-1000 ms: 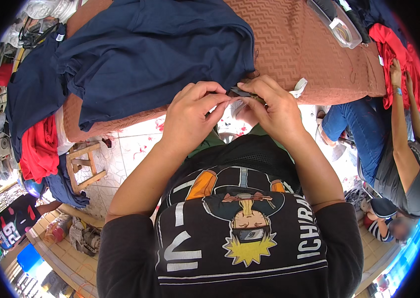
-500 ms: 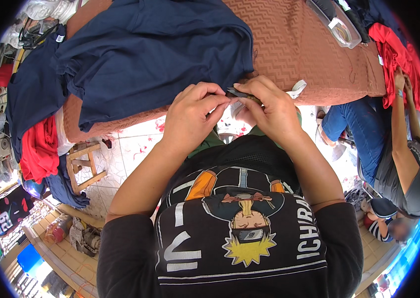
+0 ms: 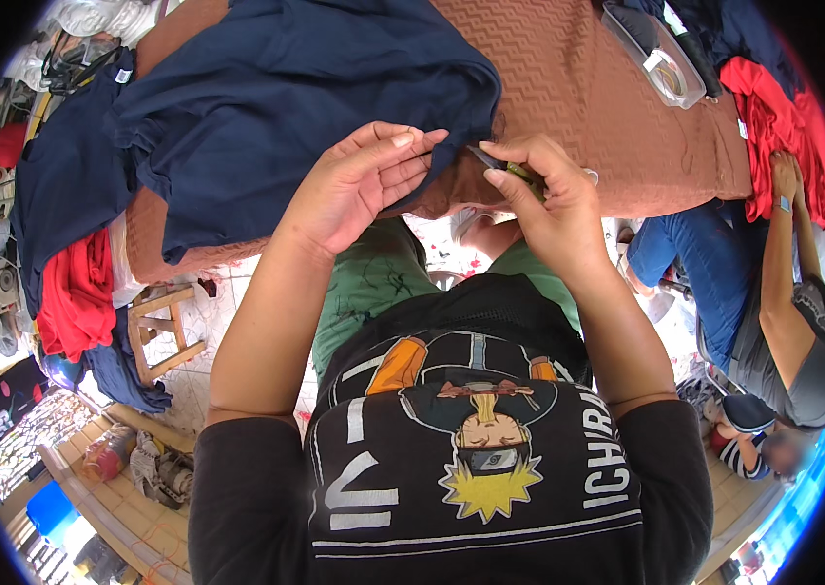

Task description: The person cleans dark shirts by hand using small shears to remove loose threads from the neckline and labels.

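A navy blue garment (image 3: 266,107) lies spread over a table covered in a brown zigzag cloth (image 3: 588,107). My left hand (image 3: 359,185) is open, fingers together, its fingertips resting at the garment's near hem. My right hand (image 3: 544,200) pinches a small dark snipping tool (image 3: 490,161) with a yellowish-green handle, its tip pointing at the hem by my left fingertips. The tool's body is mostly hidden in my fingers.
A clear plastic box (image 3: 656,54) sits on the table's far right. Red garments (image 3: 783,127) lie at the right, where a seated person's hand (image 3: 783,175) rests. More red and navy clothes (image 3: 76,292) hang at left. A wooden stool (image 3: 164,331) stands below.
My left hand has let go of the hem and opened, fingers stretched out. My right hand has drawn slightly right, and the tool's dark tip now shows between the hands.
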Motion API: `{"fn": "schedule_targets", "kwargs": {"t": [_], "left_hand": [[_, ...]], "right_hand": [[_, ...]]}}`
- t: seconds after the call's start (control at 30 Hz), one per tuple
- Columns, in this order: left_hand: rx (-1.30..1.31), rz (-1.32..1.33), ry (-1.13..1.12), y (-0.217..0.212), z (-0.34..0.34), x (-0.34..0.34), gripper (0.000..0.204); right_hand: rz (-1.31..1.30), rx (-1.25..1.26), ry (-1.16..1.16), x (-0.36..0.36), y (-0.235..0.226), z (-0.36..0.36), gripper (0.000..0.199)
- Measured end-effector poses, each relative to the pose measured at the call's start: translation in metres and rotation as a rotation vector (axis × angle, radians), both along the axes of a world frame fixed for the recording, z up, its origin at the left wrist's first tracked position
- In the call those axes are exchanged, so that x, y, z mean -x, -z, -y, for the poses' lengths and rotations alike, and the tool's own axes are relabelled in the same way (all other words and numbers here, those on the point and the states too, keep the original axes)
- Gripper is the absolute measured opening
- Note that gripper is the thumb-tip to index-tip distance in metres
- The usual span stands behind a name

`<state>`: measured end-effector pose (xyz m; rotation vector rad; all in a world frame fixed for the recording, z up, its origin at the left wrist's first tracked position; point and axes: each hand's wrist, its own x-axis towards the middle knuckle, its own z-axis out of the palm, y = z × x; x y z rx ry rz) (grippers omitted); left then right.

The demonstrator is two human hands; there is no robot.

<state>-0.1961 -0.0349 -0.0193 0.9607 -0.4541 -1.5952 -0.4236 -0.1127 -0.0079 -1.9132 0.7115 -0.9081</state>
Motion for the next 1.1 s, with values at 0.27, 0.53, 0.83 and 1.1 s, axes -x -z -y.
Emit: {"fn": "schedule_targets", "kwargs": {"t": [0.27,0.53,0.83,1.1], "left_hand": [[-0.032,-0.144,0.008,0.011,-0.003,-0.007,0.012],[-0.072,-0.082,-0.051,0.003,-0.006,0.001,0.011],[0.647,1.556,0.5,-0.142,-0.036,0.018,0.019],[0.593,1.365,0.251,-0.095,-0.016,0.037,0.022]], "right_hand": [[-0.053,0.091,-0.031,-0.018,0.005,-0.003,0.022],[-0.089,0.181,-0.004,-0.025,0.001,-0.003,0.02],[-0.372,0.516,0.067,0.026,-0.079,0.06,0.027],[-0.616,0.389,0.18,0.146,-0.144,0.144,0.029]]}}
